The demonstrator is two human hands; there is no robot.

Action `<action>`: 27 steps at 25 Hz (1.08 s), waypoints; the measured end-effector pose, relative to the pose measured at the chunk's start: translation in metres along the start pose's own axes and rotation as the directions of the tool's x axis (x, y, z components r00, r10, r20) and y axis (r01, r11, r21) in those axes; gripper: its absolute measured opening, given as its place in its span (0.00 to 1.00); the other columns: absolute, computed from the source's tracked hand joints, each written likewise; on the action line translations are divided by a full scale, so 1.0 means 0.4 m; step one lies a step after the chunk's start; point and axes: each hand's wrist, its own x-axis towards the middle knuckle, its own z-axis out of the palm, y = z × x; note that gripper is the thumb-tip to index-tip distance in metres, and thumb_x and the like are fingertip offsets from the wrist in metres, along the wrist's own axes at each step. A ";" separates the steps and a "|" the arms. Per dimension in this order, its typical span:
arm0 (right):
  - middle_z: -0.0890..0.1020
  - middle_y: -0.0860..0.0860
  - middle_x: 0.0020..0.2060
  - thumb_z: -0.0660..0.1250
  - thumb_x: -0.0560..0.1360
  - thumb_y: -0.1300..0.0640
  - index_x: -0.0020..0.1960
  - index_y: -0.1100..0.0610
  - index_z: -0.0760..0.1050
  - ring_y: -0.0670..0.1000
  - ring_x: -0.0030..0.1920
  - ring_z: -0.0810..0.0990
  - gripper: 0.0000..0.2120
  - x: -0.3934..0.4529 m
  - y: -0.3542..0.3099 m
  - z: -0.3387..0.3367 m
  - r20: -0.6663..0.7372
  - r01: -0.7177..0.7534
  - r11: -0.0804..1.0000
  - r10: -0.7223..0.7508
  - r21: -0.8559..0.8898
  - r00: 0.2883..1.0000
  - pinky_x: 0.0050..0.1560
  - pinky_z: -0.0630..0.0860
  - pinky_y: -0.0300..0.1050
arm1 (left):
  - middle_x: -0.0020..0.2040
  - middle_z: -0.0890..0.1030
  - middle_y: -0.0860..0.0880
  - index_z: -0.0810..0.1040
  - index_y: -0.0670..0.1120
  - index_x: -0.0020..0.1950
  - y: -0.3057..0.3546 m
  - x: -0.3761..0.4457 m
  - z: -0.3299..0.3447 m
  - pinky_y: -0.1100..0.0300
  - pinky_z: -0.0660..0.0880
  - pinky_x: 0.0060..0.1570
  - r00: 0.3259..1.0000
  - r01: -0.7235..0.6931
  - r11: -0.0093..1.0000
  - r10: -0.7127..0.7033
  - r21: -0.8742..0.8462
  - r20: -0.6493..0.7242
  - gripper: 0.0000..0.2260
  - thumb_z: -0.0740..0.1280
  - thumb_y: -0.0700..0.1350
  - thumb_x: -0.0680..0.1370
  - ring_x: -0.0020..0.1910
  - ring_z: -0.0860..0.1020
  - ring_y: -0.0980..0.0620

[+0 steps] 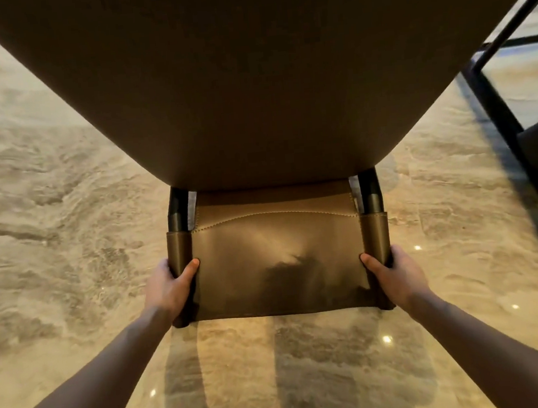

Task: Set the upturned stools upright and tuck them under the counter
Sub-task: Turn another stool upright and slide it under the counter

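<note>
Both hands clamp the brown stool's leather backrest, left hand and right hand each with its grip closed round a sleeved side post, the stool held above the marble floor.

Warm, dim amber light fills the view. Small bright ceiling-light reflections dot the glossy floor, and a soft glare patch shines on the leather backrest. Two long shadows run down the floor below it. Motion blur smears the floor and the dark metal frame at right; edges bow outward.
</note>
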 end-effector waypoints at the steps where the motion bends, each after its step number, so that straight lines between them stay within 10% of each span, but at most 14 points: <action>1: 0.80 0.52 0.48 0.69 0.76 0.46 0.60 0.52 0.72 0.55 0.49 0.80 0.16 0.000 -0.003 -0.003 0.002 -0.002 1.000 0.002 0.002 1.000 0.50 0.82 0.57 | 0.50 0.81 0.47 0.75 0.48 0.62 0.007 0.001 0.001 0.53 0.78 0.46 0.999 0.025 1.000 -0.024 -0.008 0.021 0.15 0.69 0.53 0.78 0.49 0.80 0.46; 11: 0.79 0.55 0.49 0.68 0.78 0.47 0.65 0.57 0.73 0.55 0.46 0.77 0.20 -0.187 -0.179 -0.234 0.008 -0.054 0.992 0.056 -0.111 0.998 0.31 0.70 0.42 | 0.48 0.82 0.43 0.77 0.43 0.61 0.230 -0.192 -0.159 0.53 0.77 0.45 0.990 0.141 0.988 -0.141 0.069 -0.012 0.18 0.71 0.53 0.77 0.46 0.81 0.44; 22: 0.80 0.60 0.50 0.64 0.80 0.45 0.62 0.62 0.72 0.61 0.51 0.81 0.22 -0.679 -0.703 -0.779 0.141 -0.193 0.928 0.247 -0.319 0.959 0.58 0.78 0.56 | 0.41 0.78 0.43 0.77 0.40 0.54 0.790 -0.668 -0.668 0.56 0.69 0.30 0.969 0.246 0.946 -0.247 0.209 -0.024 0.19 0.71 0.56 0.77 0.35 0.75 0.46; 27: 0.80 0.63 0.54 0.61 0.82 0.45 0.62 0.62 0.72 0.62 0.51 0.82 0.21 -0.769 -0.921 -0.942 0.167 -0.219 0.923 0.281 -0.317 0.945 0.56 0.80 0.58 | 0.47 0.80 0.40 0.75 0.40 0.50 1.017 -0.749 -0.816 0.51 0.77 0.48 0.980 0.194 0.950 -0.198 0.245 -0.012 0.17 0.73 0.53 0.75 0.48 0.79 0.40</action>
